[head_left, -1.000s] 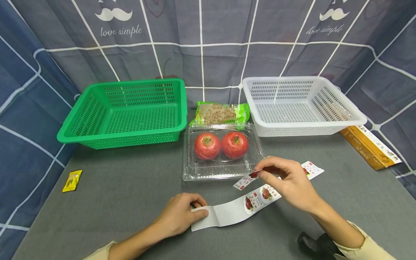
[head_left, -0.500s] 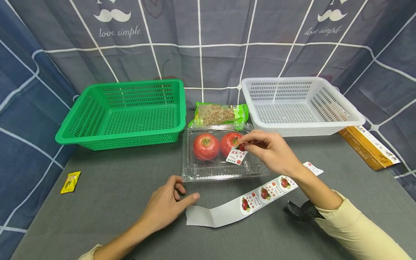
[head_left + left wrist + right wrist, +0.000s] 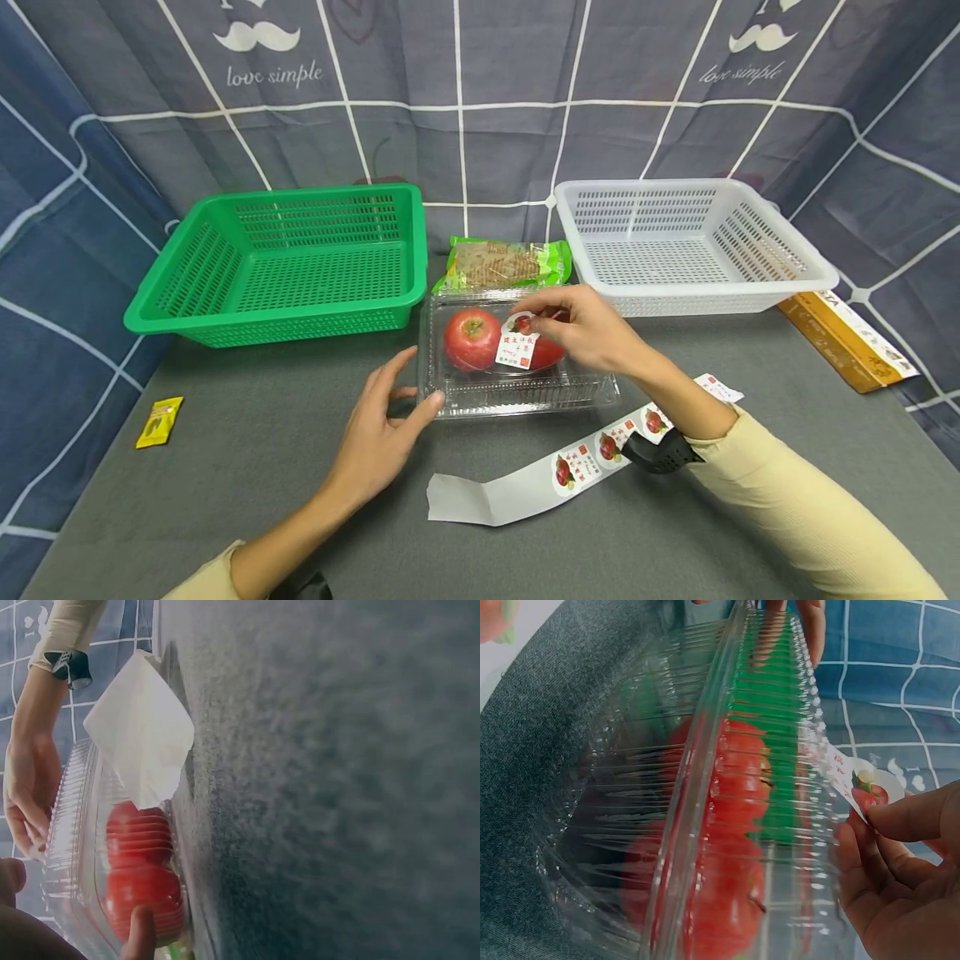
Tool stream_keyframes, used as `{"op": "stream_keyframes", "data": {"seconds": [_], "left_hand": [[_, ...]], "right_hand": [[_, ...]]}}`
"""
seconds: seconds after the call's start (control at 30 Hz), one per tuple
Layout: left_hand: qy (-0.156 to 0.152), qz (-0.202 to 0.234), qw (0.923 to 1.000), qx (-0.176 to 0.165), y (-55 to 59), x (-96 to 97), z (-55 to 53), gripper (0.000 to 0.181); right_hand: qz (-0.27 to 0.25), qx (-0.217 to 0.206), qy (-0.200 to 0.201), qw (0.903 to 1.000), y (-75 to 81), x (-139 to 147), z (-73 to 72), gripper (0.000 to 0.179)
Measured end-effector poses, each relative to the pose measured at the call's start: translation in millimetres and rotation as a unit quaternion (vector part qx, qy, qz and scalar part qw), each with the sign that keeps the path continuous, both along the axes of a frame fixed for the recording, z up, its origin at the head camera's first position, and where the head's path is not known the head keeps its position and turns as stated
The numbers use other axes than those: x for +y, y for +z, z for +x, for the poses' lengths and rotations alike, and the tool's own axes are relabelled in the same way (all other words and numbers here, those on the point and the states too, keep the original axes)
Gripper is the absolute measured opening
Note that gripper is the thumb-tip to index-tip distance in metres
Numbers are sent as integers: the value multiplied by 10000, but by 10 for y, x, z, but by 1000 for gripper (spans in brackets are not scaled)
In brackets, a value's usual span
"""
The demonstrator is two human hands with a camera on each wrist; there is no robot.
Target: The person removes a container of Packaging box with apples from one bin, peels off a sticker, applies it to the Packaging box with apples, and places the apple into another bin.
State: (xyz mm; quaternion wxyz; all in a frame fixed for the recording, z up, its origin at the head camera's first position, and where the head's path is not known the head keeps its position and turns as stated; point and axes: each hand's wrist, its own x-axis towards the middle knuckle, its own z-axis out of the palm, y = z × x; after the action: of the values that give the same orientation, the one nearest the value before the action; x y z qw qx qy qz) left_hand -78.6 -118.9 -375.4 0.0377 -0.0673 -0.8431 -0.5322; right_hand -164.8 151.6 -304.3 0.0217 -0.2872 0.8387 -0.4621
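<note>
A clear plastic clamshell box [image 3: 517, 404] with two red apples [image 3: 471, 340] inside lies mid-table, its lid down. Above the lid my right hand [image 3: 588, 332] pinches a white sticker [image 3: 516, 352] printed with a red apple and writing. The right wrist view has the thumb and a finger holding the sticker's edge [image 3: 846, 780], close against the lid. My left hand [image 3: 378, 429], fingers spread, is at the box's front left corner; whether it touches cannot be told. A strip of stickers [image 3: 525, 493] lies in front of the box.
A green basket [image 3: 300, 321] stands at the back left, a white basket [image 3: 697, 292] at the back right. Behind the box lies a green food packet [image 3: 498, 262]. A yellow sachet [image 3: 159, 422] is at far left, a brown carton [image 3: 843, 346] at far right.
My right hand has carried the sticker from above the strip, up and left, to over the apple box. My left hand has let go of the strip and moved up to the box's corner.
</note>
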Motion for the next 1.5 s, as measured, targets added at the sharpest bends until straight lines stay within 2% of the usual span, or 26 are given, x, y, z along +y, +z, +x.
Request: {"op": "stream_keyframes", "data": {"seconds": [0.17,0.27,0.4,0.6,0.97,1.5], "left_hand": [[-40,60,10000,-45,-7,46,-66,55],[-12,304,9995,-75,-8,63,-102,49],[-54,653,9977,-141,-8,71,-129,48],[-62,752,9970,-189,-8,76,-125,49],[-99,694,9974,-174,-12,65,-125,51],[-59,526,9983,-259,16,59,-122,51]], "right_hand": [[205,130,-18,9997,-52,-68,-57,21],[357,181,-50,9992,-91,-97,-82,22],[476,281,-130,9984,-134,-126,-97,24],[540,396,-204,9975,-165,-133,-106,24],[557,378,-293,9973,-204,-161,-103,25],[667,795,-443,9936,-249,-91,-76,26]]}}
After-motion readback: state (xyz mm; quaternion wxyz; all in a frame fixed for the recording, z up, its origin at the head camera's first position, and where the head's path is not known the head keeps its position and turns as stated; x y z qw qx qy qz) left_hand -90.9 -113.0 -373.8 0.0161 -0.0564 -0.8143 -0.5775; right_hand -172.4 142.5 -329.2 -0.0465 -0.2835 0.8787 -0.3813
